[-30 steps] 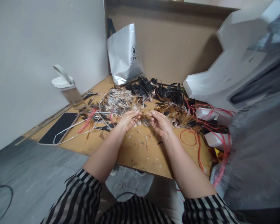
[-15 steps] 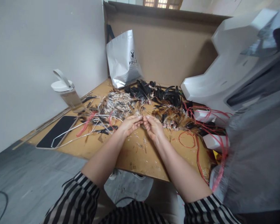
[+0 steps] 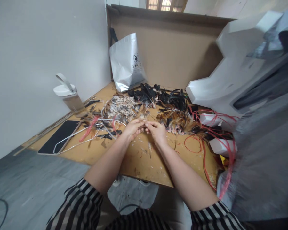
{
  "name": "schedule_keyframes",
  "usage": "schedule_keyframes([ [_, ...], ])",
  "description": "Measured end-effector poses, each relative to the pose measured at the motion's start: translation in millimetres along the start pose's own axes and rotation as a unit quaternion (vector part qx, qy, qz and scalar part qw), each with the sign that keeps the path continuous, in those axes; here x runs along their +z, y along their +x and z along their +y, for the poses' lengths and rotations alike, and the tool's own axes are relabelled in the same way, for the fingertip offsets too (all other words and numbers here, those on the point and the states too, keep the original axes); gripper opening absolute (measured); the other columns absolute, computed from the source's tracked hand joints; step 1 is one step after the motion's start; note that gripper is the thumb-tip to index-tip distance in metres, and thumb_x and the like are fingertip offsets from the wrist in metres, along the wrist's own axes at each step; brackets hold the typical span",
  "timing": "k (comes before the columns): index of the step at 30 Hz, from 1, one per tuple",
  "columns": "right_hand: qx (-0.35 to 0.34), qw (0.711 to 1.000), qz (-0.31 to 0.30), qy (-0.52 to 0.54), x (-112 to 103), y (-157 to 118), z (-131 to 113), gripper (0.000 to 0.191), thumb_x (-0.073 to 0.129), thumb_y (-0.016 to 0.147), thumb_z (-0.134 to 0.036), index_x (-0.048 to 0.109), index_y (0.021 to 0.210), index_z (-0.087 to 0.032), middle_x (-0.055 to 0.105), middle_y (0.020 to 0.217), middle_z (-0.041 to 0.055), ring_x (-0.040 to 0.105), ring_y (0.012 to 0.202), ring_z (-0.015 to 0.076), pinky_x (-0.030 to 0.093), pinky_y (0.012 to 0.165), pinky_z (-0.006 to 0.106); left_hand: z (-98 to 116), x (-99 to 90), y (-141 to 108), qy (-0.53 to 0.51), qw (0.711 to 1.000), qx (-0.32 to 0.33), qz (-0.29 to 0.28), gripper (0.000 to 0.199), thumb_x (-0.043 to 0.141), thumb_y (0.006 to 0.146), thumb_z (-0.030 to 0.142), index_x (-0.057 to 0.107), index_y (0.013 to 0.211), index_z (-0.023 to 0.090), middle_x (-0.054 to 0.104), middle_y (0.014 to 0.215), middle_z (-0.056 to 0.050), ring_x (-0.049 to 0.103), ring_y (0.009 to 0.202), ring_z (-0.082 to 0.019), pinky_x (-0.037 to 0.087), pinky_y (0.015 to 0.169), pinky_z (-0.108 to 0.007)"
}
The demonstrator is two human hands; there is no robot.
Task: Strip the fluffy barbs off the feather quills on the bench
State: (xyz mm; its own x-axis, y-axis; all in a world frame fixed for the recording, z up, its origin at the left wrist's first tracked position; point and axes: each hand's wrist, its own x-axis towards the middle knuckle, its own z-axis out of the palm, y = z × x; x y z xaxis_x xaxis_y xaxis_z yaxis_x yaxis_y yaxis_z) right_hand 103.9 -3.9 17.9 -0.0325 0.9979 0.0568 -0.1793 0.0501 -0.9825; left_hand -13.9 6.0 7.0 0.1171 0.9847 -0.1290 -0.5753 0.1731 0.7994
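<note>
My left hand (image 3: 133,129) and my right hand (image 3: 157,131) meet fingertip to fingertip above the middle of the wooden table (image 3: 144,161). Both are closed in a pinch; a small brownish feather (image 3: 142,112) seems to rise from my left fingers, though its base is hidden. What my right fingertips pinch is too small to make out. Beyond my hands lie a pale, fluffy feather pile (image 3: 122,107), black feathers (image 3: 174,99) and, to the right, brown feathers (image 3: 180,119).
A phone (image 3: 59,137) and a lidded cup (image 3: 72,99) stand at the left, near white strips and red ribbon (image 3: 89,128). Behind is a silver bag (image 3: 126,64) against cardboard (image 3: 177,48). Red strings (image 3: 204,166) and white foam (image 3: 220,89) are at the right.
My right hand has turned so its back shows more, and its fingertips have moved slightly left against those of my left hand. The whole view has shifted a little.
</note>
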Motion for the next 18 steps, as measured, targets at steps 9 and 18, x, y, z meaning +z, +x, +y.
schedule_keyframes([
  [9,-0.058,0.994,-0.026,-0.093,-6.1,0.9,-0.8,0.017,0.065,0.062,-0.031,0.063,0.065,-0.014,0.057,0.05,-0.0015,0.048,0.045,0.0073,0.038,0.047,0.02,3.8,0.4,-0.7,-0.001,1.0,0.004,0.001,0.008,0.061,0.066,0.005,0.063,0.073,0.008,0.062,0.062,-0.005,0.056,0.052,-0.006,0.041,0.045,-0.013],
  [18,0.11,0.974,-0.015,0.199,-12.0,9.2,0.7,0.022,0.071,0.057,-0.031,0.061,0.074,-0.02,0.065,0.072,-0.0019,0.057,0.063,0.0092,0.043,0.055,0.02,5.1,2.4,-5.3,-0.016,0.997,-0.06,-0.046,0.015,0.062,0.07,0.011,0.063,0.085,0.009,0.067,0.081,-0.009,0.062,0.064,-0.009,0.045,0.051,-0.014],
])
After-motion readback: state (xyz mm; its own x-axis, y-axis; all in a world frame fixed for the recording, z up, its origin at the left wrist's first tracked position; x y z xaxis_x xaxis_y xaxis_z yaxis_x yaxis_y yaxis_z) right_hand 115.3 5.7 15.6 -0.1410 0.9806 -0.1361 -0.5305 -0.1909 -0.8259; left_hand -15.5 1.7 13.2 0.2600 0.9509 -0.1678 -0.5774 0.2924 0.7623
